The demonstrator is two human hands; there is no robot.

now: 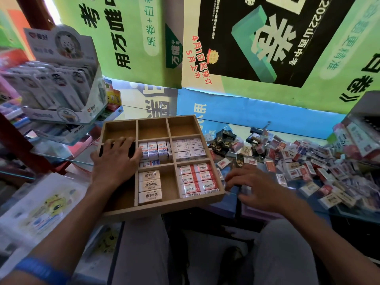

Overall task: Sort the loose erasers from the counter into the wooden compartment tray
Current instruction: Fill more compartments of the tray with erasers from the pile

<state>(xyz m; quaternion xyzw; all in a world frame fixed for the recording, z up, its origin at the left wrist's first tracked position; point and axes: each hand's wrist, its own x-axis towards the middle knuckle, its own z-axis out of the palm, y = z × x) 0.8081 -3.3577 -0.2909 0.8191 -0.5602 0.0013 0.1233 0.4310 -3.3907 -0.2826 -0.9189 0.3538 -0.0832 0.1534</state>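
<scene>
Stationery shop: glass counter, boxed stock display.

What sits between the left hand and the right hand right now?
In the head view, the wooden compartment tray's near right part, holding cream erasers and red 2B erasers, lies between the left hand and right hand.

Two bare forearms reach in from the bottom edge, with no sleeves showing on either one. The left hand and right hand wear no gloves and no rings that can be made out. A blue wristband wraps the left forearm close to the bottom left corner; faint lettering on it is too blurred to read. Below the arms, both legs are covered by light grey trousers, the fabric plain and unmarked
</scene>
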